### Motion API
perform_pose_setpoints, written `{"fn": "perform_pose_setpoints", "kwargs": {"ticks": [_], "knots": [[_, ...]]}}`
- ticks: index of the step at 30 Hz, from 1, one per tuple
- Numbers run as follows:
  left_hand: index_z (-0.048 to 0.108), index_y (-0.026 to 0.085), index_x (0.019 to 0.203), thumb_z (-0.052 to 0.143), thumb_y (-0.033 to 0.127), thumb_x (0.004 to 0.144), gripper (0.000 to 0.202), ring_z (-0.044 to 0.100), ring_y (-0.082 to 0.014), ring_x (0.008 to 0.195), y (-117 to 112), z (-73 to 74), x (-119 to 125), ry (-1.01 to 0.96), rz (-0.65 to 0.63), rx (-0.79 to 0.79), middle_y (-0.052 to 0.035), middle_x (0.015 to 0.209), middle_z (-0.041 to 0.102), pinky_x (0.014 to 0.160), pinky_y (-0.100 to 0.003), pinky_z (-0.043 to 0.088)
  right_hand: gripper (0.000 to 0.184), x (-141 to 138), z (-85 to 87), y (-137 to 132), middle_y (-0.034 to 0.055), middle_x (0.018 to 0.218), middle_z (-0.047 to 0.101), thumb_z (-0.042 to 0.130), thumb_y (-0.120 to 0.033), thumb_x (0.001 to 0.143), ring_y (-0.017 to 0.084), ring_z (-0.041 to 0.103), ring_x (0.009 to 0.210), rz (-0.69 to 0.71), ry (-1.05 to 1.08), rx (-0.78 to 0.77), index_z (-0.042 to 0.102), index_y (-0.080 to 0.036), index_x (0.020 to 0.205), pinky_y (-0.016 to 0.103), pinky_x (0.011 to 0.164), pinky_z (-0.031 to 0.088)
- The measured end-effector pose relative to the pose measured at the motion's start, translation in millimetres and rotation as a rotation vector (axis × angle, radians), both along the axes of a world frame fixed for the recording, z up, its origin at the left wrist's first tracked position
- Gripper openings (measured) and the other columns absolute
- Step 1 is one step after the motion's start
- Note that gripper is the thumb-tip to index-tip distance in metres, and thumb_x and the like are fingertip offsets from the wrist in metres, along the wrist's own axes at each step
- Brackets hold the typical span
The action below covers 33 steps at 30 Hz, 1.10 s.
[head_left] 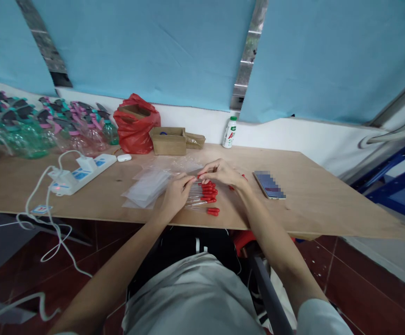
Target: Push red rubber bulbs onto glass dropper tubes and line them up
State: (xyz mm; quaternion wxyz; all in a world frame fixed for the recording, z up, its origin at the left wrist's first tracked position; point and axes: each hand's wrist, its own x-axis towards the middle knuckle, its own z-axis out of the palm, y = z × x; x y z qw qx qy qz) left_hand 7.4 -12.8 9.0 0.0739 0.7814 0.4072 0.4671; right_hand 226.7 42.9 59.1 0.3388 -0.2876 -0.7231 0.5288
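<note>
Near the front edge of the wooden table (310, 195), droppers (208, 191) with glossy red bulbs and slim clear tubes lie bunched, most bulbs pointing right. At the far side of the bunch, the right hand (223, 172) pinches a red bulb (199, 176) (its tube mostly hidden); the left hand's (177, 194) fingers bend close beside it, their grip impossible to tell.

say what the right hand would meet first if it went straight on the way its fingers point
Probably the left hand, whose fingertips sit just ahead of the right hand; depth is unclear, so it might instead pass over toward the plastic bags.
</note>
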Motion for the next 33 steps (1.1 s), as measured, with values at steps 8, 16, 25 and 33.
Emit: {"fn": "perform_pose_setpoints", "kwargs": {"ticks": [8, 16, 25, 33], "knots": [[0.079, 0.02, 0.107, 0.053, 0.029, 0.108, 0.027, 0.062, -0.0182, 0.082, 1.3, -1.3, 0.1, -0.016, -0.012, -0.002, -0.0041, 0.087, 0.068, 0.078, -0.032, 0.047, 0.038, -3.3, -3.3, -0.5, 0.0084, 0.081, 0.082, 0.095, -0.04, 0.073, 0.015, 0.077, 0.07, 0.009, 0.025, -0.008, 0.084, -0.012, 0.095, 0.029, 0.073, 0.067], [0.073, 0.019, 0.096, 0.051, 0.027, 0.109, 0.027, 0.062, -0.0187, 0.084, 2.0, -1.4, 3.1, -0.004, 0.06, 0.039, -0.0031, 0.086, 0.066, 0.08, -0.033, 0.046, 0.038, -3.3, -2.5, 1.3, 0.007, 0.084, 0.082, 0.091, -0.038, 0.077, 0.017, 0.077, 0.075, -0.002, -0.01, 0.058, 0.083, -0.013, 0.105, 0.03, 0.078, 0.066], [0.073, 0.019, 0.097, 0.057, 0.025, 0.107, 0.019, 0.062, -0.0182, 0.086, 2.7, -2.7, 3.3, -0.057, 0.074, 0.045, -0.0025, 0.09, 0.067, 0.081, -0.032, 0.046, 0.034, 8.6, 0.6, 4.7, 0.007, 0.088, 0.082, 0.087, -0.037, 0.083, 0.017, 0.077, 0.075, -0.042, -0.044, 0.121, 0.081, -0.015, 0.108, 0.031, 0.079, 0.064], [0.076, 0.019, 0.101, 0.054, 0.026, 0.108, 0.024, 0.06, -0.0164, 0.079, 0.0, -0.4, 2.6, -0.05, 0.017, 0.042, -0.0023, 0.086, 0.063, 0.074, -0.031, 0.045, 0.03, 5.4, -1.4, 3.0, 0.0072, 0.086, 0.082, 0.09, -0.038, 0.078, 0.018, 0.079, 0.079, -0.014, 0.007, 0.051, 0.082, -0.015, 0.097, 0.032, 0.081, 0.066]]}}
